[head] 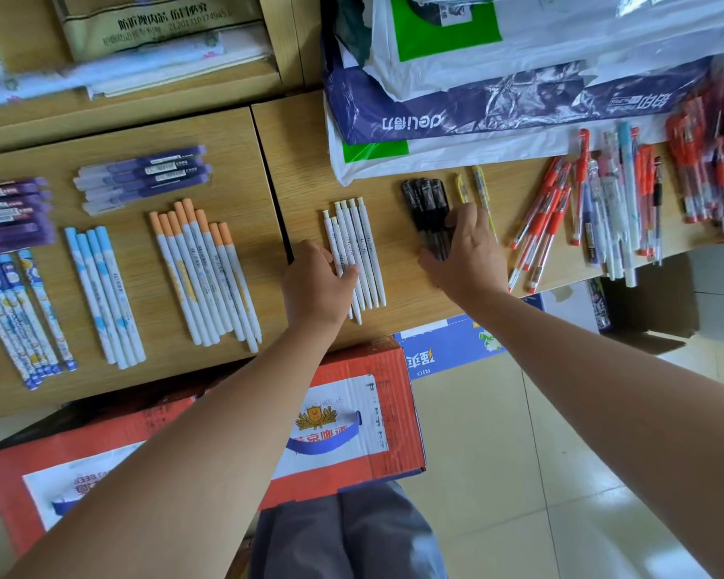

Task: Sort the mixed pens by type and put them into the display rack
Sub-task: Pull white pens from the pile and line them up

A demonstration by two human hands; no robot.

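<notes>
Both my bare forearms reach out across the near edge of the desk (306, 169). My left hand (318, 282) sits palm down just past that edge, thumb lying over the white pens (362, 248), fingers bent against their side; grip unclear. My right hand (467, 257), further onto the desk, curls thumb and fingers round the black pens (425, 200).

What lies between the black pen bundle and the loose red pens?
Two yellow pens lie there, head view; the right hand grips the black pen bundle.

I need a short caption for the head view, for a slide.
Left hand rests on white pens; right hand grips black pens on the desk.
</notes>
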